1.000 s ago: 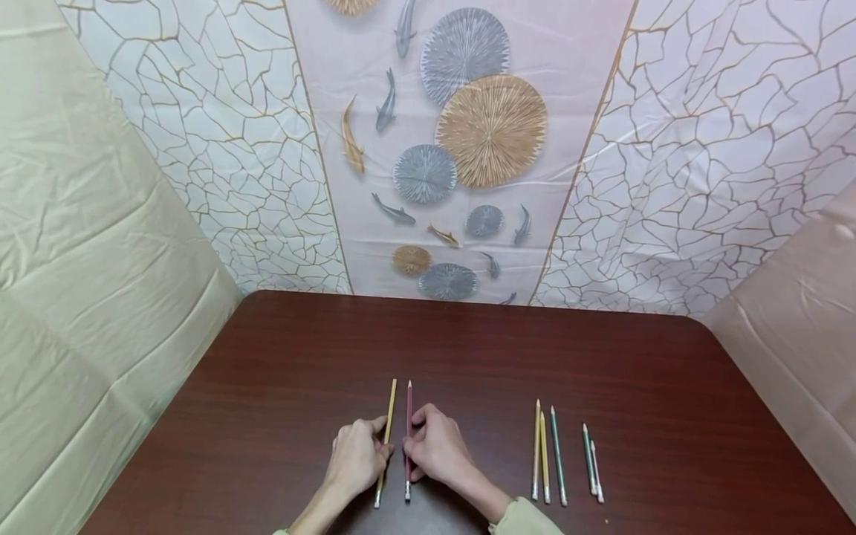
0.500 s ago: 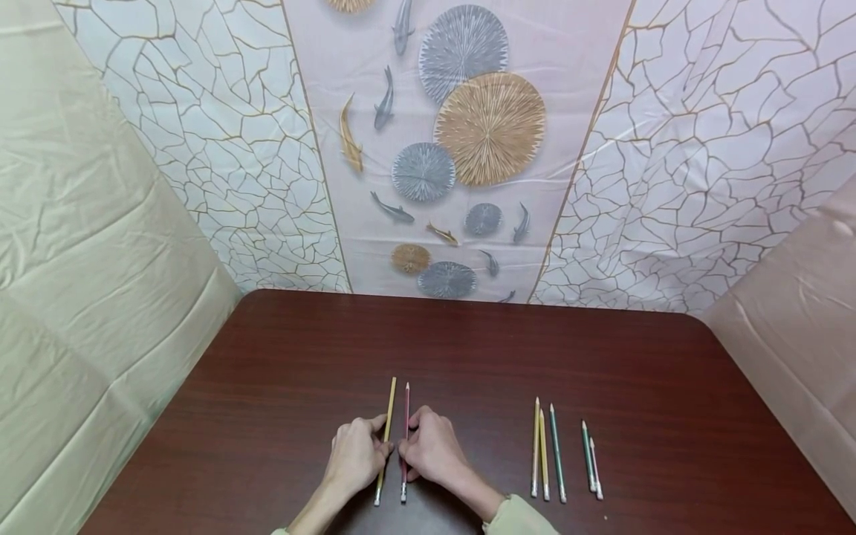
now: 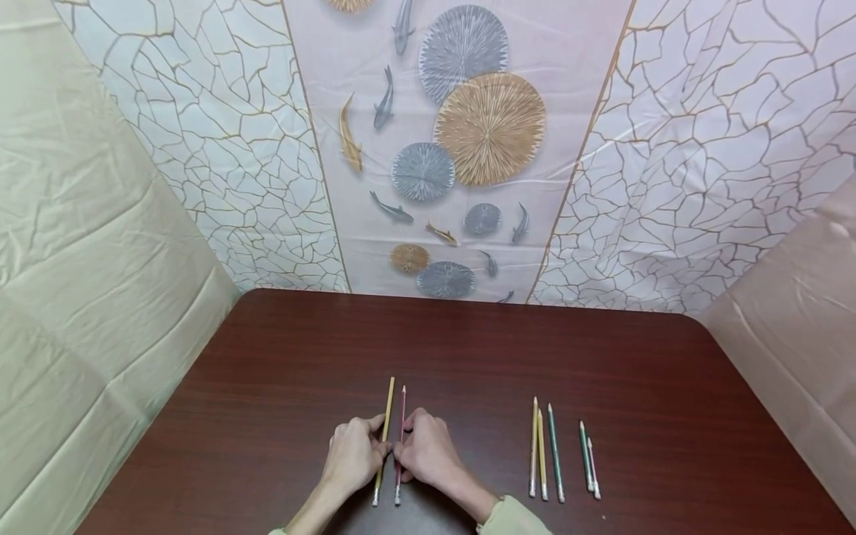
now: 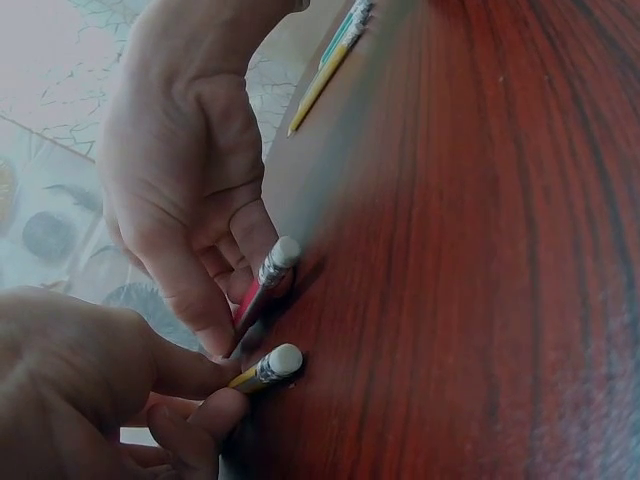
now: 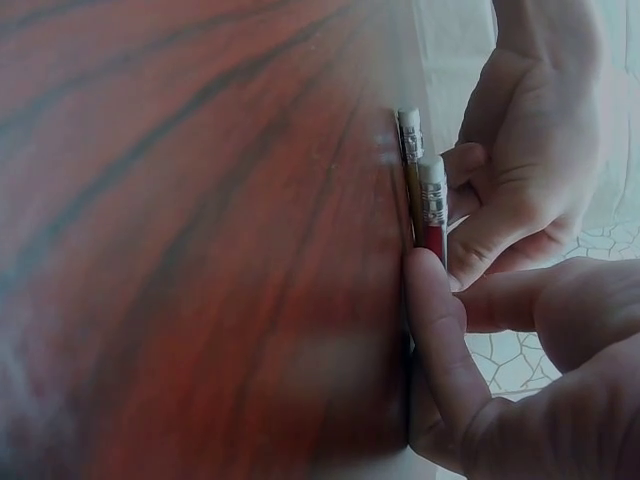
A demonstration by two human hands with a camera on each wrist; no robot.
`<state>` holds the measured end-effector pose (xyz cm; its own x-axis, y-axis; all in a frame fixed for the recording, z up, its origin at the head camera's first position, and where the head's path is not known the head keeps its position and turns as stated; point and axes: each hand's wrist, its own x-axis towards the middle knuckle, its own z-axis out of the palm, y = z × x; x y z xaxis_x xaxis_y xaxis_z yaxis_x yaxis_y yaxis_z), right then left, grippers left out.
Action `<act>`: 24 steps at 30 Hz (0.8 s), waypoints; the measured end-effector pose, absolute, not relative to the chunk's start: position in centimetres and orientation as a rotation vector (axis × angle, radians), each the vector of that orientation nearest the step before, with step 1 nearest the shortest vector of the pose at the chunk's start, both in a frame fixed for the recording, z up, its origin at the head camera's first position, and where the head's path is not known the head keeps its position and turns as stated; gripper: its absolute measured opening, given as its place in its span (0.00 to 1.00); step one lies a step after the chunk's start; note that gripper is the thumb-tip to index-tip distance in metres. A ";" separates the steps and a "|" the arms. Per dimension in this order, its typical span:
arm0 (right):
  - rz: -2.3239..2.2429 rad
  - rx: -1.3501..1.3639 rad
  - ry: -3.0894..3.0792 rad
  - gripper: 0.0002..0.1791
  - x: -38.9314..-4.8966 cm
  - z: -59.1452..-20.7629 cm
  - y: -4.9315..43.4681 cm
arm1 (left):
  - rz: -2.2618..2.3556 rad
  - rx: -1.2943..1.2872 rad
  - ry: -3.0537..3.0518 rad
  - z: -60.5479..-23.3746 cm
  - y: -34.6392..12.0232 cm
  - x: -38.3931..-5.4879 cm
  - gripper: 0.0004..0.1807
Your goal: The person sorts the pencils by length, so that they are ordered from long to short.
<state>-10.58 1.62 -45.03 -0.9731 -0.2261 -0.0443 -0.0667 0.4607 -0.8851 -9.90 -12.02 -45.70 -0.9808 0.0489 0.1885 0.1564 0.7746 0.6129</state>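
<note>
My left hand (image 3: pixel 354 453) pinches a yellow pencil (image 3: pixel 390 397) that lies lengthwise on the table, eraser end towards me. Just right of it, my right hand (image 3: pixel 431 449) holds a red pencil (image 3: pixel 403 401) between thumb and fingers, nearly parallel, with a narrow gap between the two. The far end of the yellow one looks blunt, while the red one has a sharpened tip. White erasers show close together in the left wrist view, on the yellow pencil (image 4: pixel 268 367) and the red pencil (image 4: pixel 268 275). Fingers cover the middle of both pencils.
On the right of the dark wooden table (image 3: pixel 468 349) lie two yellow pencils (image 3: pixel 533 453) beside a green pencil (image 3: pixel 556 453). Farther right are a shorter green pencil (image 3: pixel 586 457) and a short pale pink pencil (image 3: pixel 593 468). Patterned cloth (image 3: pixel 428 223) hangs behind the table.
My right hand has moved the red pencil left, closer to the yellow one, and slightly towards me. The left hand and yellow pencil have stayed nearly still.
</note>
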 end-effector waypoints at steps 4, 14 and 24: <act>-1.544 -0.251 2.542 0.14 -10.6 -45.1 1.5 | -0.977 -0.183 -2.807 -45.7 -12.2 -9.9 0.23; -1.580 -0.260 2.514 0.18 -10.6 -45.3 1.7 | -1.002 -0.175 -2.810 -45.7 -12.2 -9.8 0.22; -1.578 -0.270 2.524 0.20 -10.5 -45.3 1.9 | -0.991 -0.160 -2.814 -45.8 -12.2 -9.7 0.22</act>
<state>-10.47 1.87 -45.31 -0.9722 -0.2317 -0.0336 -0.0713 0.4296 -0.9002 -9.74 -12.18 -45.79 -0.9825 0.0493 0.1796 0.1510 0.7755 0.6130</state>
